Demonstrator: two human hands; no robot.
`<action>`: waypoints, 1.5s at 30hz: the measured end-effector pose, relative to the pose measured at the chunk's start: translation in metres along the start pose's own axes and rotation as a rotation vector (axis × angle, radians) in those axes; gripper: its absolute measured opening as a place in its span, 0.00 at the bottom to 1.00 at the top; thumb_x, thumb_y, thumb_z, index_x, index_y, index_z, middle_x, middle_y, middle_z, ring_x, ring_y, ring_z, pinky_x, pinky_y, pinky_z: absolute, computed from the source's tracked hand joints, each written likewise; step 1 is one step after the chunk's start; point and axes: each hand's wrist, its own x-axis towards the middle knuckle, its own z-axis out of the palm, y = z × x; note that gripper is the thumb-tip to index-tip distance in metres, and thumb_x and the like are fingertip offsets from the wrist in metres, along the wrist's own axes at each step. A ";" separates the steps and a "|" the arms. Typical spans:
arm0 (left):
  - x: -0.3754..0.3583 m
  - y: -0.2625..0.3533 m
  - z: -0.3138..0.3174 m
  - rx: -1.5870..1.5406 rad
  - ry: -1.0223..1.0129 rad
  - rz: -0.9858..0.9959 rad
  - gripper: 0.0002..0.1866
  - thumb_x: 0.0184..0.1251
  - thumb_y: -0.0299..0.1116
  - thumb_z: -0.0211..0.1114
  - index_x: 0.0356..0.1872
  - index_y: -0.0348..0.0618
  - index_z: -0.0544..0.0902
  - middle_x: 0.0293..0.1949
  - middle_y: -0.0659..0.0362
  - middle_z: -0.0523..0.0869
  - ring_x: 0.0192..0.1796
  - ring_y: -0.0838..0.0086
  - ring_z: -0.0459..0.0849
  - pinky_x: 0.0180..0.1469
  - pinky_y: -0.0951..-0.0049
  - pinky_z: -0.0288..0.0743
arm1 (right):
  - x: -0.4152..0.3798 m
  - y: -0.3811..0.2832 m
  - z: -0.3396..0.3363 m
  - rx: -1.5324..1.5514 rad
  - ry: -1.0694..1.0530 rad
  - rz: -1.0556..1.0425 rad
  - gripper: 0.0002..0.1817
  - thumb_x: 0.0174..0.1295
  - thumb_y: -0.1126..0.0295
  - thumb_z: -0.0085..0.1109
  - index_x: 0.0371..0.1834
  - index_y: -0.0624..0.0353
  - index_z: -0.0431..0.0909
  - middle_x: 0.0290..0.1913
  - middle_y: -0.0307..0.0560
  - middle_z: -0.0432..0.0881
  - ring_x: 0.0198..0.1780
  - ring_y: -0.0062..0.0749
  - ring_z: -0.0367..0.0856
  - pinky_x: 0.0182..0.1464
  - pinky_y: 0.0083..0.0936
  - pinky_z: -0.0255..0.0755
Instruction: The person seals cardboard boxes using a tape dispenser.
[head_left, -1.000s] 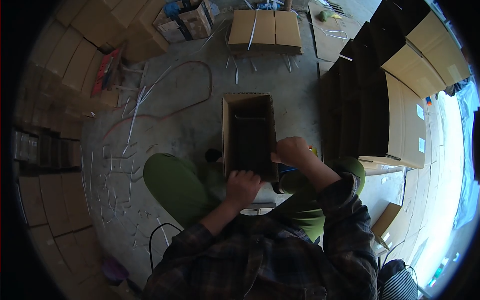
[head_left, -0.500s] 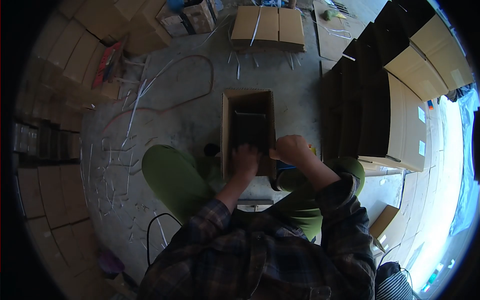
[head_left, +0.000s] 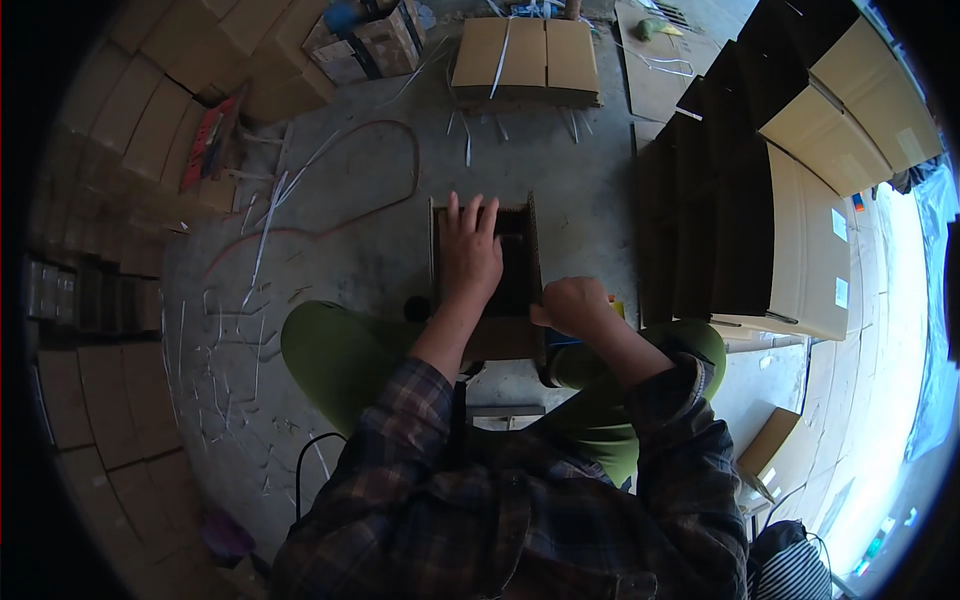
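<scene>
An open, narrow cardboard box [head_left: 536, 240] stands between my knees, with a dark interior. My left hand [head_left: 470, 250] reaches over it, fingers spread and pointing toward its far end. Nothing shows in that hand. Closed at the right wall near the front corner, my right hand [head_left: 573, 305] has its fingertips on the box's edge. Part of a red-and-yellow item [head_left: 616, 305] shows behind the right wrist, and something blue lies below that hand; their kind is hidden. A brown cardboard panel [head_left: 500, 340] shows at the box's near end.
Stacked cartons [head_left: 810, 230] rise on the right, and more boxes [head_left: 110, 400] line the left. A flat-topped carton [head_left: 525, 55] lies ahead. White strapping strips [head_left: 265, 240] and a reddish hose [head_left: 417, 165] lie on the concrete floor.
My left hand has come up from inside the box's near part to its far end, fingers now spread. The near cardboard panel shows more. My right hand stays at the right edge.
</scene>
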 end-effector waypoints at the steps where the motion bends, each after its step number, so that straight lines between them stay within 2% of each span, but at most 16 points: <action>1: -0.001 -0.003 0.002 -0.003 -0.020 -0.007 0.38 0.58 0.29 0.68 0.72 0.50 0.62 0.73 0.53 0.60 0.76 0.48 0.50 0.74 0.50 0.52 | 0.001 0.002 0.001 0.030 0.012 -0.008 0.21 0.56 0.51 0.53 0.25 0.58 0.85 0.28 0.52 0.85 0.33 0.44 0.87 0.36 0.37 0.80; 5: -0.049 0.005 0.039 0.077 -0.217 -0.132 0.39 0.62 0.37 0.65 0.74 0.53 0.58 0.77 0.56 0.51 0.78 0.51 0.46 0.73 0.40 0.48 | 0.002 -0.002 0.000 0.029 0.032 -0.017 0.21 0.56 0.50 0.54 0.24 0.58 0.84 0.27 0.51 0.85 0.32 0.44 0.87 0.34 0.37 0.80; 11: -0.040 0.006 0.059 0.124 -0.267 -0.167 0.39 0.64 0.41 0.64 0.74 0.53 0.57 0.78 0.59 0.48 0.78 0.54 0.44 0.70 0.37 0.51 | 0.007 -0.003 0.006 -0.024 0.155 -0.009 0.23 0.58 0.49 0.54 0.20 0.57 0.84 0.23 0.51 0.84 0.29 0.45 0.86 0.32 0.37 0.79; 15: -0.042 0.002 0.049 0.065 -0.290 -0.204 0.34 0.65 0.42 0.62 0.72 0.49 0.63 0.76 0.52 0.53 0.78 0.54 0.49 0.71 0.44 0.55 | 0.005 -0.006 0.003 -0.018 0.109 -0.039 0.23 0.58 0.48 0.54 0.21 0.56 0.84 0.23 0.50 0.84 0.29 0.43 0.86 0.32 0.36 0.79; 17: -0.043 0.000 0.045 -0.541 0.004 -0.226 0.31 0.66 0.44 0.61 0.68 0.44 0.68 0.67 0.44 0.68 0.71 0.50 0.63 0.68 0.54 0.63 | 0.005 -0.008 -0.003 0.013 0.035 -0.007 0.17 0.53 0.54 0.56 0.27 0.56 0.85 0.29 0.50 0.86 0.33 0.43 0.87 0.35 0.35 0.80; 18: -0.039 0.008 0.038 -0.540 0.003 -0.228 0.31 0.66 0.44 0.61 0.68 0.44 0.68 0.67 0.44 0.68 0.71 0.50 0.63 0.68 0.54 0.63 | 0.006 -0.008 -0.003 0.013 0.033 -0.008 0.17 0.53 0.54 0.56 0.27 0.56 0.85 0.29 0.50 0.86 0.33 0.43 0.87 0.35 0.35 0.80; 20: -0.025 0.025 0.030 -0.853 -0.108 -0.344 0.24 0.66 0.40 0.62 0.60 0.40 0.75 0.52 0.44 0.82 0.56 0.48 0.79 0.58 0.62 0.72 | 0.008 -0.007 -0.002 -0.026 0.023 -0.053 0.15 0.54 0.55 0.57 0.27 0.55 0.85 0.29 0.49 0.86 0.33 0.42 0.88 0.35 0.35 0.80; 21: -0.017 0.027 0.025 -0.852 -0.106 -0.341 0.24 0.66 0.40 0.62 0.60 0.40 0.75 0.52 0.44 0.82 0.56 0.48 0.79 0.58 0.62 0.72 | 0.009 -0.007 0.000 -0.027 0.026 -0.053 0.15 0.54 0.55 0.57 0.27 0.55 0.85 0.29 0.49 0.86 0.33 0.42 0.88 0.35 0.35 0.80; 23: -0.003 0.032 0.022 -0.638 -0.219 -0.308 0.20 0.65 0.43 0.61 0.45 0.34 0.78 0.40 0.39 0.83 0.48 0.46 0.83 0.51 0.53 0.74 | 0.011 -0.007 0.003 -0.031 0.066 -0.037 0.15 0.55 0.54 0.58 0.26 0.54 0.84 0.28 0.47 0.86 0.33 0.41 0.88 0.35 0.34 0.80; 27: -0.003 0.019 0.031 -0.610 -0.226 -0.318 0.18 0.65 0.42 0.61 0.38 0.32 0.76 0.37 0.38 0.82 0.45 0.50 0.85 0.47 0.55 0.76 | 0.012 -0.004 0.003 -0.033 0.102 -0.031 0.20 0.57 0.47 0.59 0.25 0.52 0.84 0.28 0.46 0.86 0.32 0.40 0.88 0.33 0.32 0.80; 29: -0.011 0.000 0.049 -0.919 -0.247 -0.559 0.16 0.68 0.40 0.59 0.41 0.33 0.78 0.38 0.44 0.84 0.44 0.59 0.85 0.45 0.61 0.76 | 0.011 0.002 0.001 -0.078 0.110 0.034 0.27 0.56 0.37 0.57 0.27 0.52 0.85 0.27 0.46 0.86 0.33 0.38 0.88 0.33 0.31 0.79; 30: -0.017 -0.006 0.051 -0.917 -0.253 -0.558 0.16 0.68 0.40 0.59 0.41 0.33 0.78 0.38 0.44 0.84 0.44 0.59 0.85 0.45 0.61 0.76 | 0.011 0.008 -0.002 -0.074 0.108 0.037 0.27 0.56 0.37 0.57 0.27 0.52 0.85 0.27 0.46 0.86 0.33 0.38 0.88 0.33 0.31 0.79; 32: -0.031 -0.015 0.058 -1.542 -0.210 -0.968 0.14 0.72 0.38 0.57 0.42 0.35 0.79 0.39 0.53 0.85 0.43 0.68 0.84 0.44 0.66 0.76 | 0.015 0.023 -0.010 0.017 0.145 0.144 0.36 0.58 0.31 0.49 0.27 0.55 0.87 0.27 0.50 0.85 0.36 0.42 0.87 0.37 0.33 0.79; 33: -0.033 -0.018 0.064 -1.555 -0.201 -0.980 0.14 0.74 0.39 0.57 0.43 0.37 0.80 0.39 0.60 0.84 0.42 0.74 0.82 0.43 0.70 0.75 | 0.021 0.027 -0.011 0.018 0.143 0.145 0.36 0.58 0.31 0.49 0.27 0.55 0.87 0.27 0.50 0.85 0.36 0.42 0.87 0.37 0.33 0.79; 42: -0.032 -0.024 0.081 -1.420 -0.147 -0.919 0.12 0.72 0.39 0.60 0.37 0.39 0.80 0.30 0.65 0.79 0.33 0.81 0.74 0.37 0.73 0.69 | 0.084 0.023 0.020 0.043 0.093 0.213 0.39 0.57 0.27 0.46 0.31 0.56 0.87 0.32 0.50 0.86 0.40 0.43 0.87 0.41 0.33 0.79; 45: -0.028 -0.028 0.075 -1.194 -0.202 -0.833 0.14 0.70 0.37 0.62 0.45 0.36 0.80 0.37 0.59 0.82 0.40 0.76 0.79 0.42 0.74 0.72 | 0.091 0.019 0.031 0.052 0.117 0.178 0.39 0.56 0.27 0.47 0.31 0.56 0.87 0.32 0.49 0.86 0.41 0.42 0.87 0.42 0.34 0.78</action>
